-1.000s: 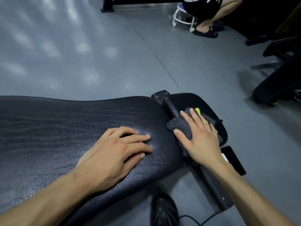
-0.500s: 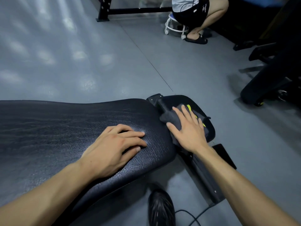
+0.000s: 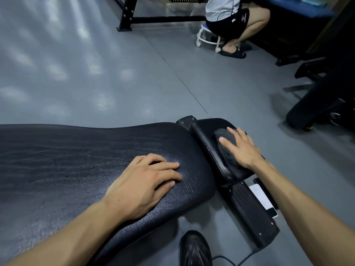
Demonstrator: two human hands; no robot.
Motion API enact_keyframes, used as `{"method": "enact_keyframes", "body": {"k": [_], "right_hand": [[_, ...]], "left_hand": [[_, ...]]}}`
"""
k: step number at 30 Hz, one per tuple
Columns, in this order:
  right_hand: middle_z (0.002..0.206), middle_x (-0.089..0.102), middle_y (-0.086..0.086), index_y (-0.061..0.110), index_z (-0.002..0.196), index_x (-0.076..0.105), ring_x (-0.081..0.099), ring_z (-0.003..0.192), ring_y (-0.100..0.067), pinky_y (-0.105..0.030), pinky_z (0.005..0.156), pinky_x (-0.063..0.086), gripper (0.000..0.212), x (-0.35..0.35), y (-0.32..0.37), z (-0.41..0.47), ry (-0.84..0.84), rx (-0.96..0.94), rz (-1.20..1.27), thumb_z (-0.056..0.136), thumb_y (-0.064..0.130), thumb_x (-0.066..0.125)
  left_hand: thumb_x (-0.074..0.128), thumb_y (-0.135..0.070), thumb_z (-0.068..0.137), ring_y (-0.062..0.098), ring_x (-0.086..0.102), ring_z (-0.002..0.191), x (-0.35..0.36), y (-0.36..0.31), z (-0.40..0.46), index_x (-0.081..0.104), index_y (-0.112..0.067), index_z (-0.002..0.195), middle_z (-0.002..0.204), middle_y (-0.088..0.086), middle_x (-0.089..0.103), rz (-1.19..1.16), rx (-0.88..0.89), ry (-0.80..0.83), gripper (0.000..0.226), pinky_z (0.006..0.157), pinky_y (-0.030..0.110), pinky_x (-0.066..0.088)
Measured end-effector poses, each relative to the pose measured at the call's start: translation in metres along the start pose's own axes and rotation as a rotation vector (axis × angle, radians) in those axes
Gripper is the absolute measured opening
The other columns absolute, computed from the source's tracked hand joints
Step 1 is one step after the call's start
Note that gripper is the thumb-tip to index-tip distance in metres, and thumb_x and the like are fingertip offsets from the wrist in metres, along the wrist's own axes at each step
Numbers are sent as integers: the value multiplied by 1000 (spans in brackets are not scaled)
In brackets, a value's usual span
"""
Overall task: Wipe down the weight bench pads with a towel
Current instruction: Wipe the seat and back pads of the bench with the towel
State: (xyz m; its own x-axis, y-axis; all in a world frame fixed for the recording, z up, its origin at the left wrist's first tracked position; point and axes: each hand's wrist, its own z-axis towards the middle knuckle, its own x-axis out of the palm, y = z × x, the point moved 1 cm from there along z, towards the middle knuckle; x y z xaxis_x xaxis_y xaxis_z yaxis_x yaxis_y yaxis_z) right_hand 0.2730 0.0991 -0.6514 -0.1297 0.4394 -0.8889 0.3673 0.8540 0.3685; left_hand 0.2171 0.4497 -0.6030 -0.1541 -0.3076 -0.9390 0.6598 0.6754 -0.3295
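Note:
A long black textured bench pad [image 3: 76, 160] runs from the left edge to the middle of the view. My left hand [image 3: 146, 179] lies flat on its right end, fingers relaxed. Beside that end sits a smaller black seat pad [image 3: 207, 139]. A dark grey towel [image 3: 226, 152] lies on the seat pad, and my right hand [image 3: 242, 148] presses on it with straight, spread fingers. Much of the towel is hidden under the palm.
The black bench frame [image 3: 249, 212] runs below the seat pad with a white label on it. My black shoe [image 3: 194, 248] and a cable are on the grey floor. A person [image 3: 230, 20] sits on a white wheeled stool at the back. Dark equipment [image 3: 324, 100] stands at the right.
My right hand has slid the towel along the seat pad, covering more of the yellow mark. The left hand stays in place. The view has tilted up, showing more of the room.

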Motion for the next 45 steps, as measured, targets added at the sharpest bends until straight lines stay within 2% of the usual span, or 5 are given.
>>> {"method": "enact_keyframes", "body": {"k": [8,22,32,40,45], "right_hand": [[168,17,2,40,157,23,27,148,-40,-61,117,22,82,-4,40,67,-19,130,-10,86,81,24],[169,15,11,30,160,26,0,156,-5,-44,126,3,68,21,63,-77,35,-269,158,97,53,22],[170,6,17,36,160,24,-10,157,-10,-41,125,-7,64,64,132,-216,-4,-844,-82,101,61,25],[171,3,8,41,161,17,-1,157,-32,-61,123,-1,71,32,135,-87,41,-135,63,98,73,21],[172,-2,5,36,162,13,-7,157,-32,-54,125,1,79,64,201,-166,16,-492,-119,95,75,27]], "left_hand": [[32,-56,103,-3,36,131,0,2,1,57,-52,128,143,-37,47,-12,6,11,35,111,27,27],[31,-54,99,3,44,136,-18,-10,-9,60,-45,131,146,-24,53,1,-1,109,44,115,33,36],[38,-44,93,14,68,107,-77,31,-88,75,-30,110,116,-15,74,73,-194,-132,42,93,35,54],[44,-39,94,5,64,107,-103,39,-112,73,-32,110,116,-20,72,55,-193,-156,34,92,19,44],[45,-36,92,3,60,105,-116,47,-117,75,-28,109,114,-16,74,33,-187,-216,35,90,9,36]]}}
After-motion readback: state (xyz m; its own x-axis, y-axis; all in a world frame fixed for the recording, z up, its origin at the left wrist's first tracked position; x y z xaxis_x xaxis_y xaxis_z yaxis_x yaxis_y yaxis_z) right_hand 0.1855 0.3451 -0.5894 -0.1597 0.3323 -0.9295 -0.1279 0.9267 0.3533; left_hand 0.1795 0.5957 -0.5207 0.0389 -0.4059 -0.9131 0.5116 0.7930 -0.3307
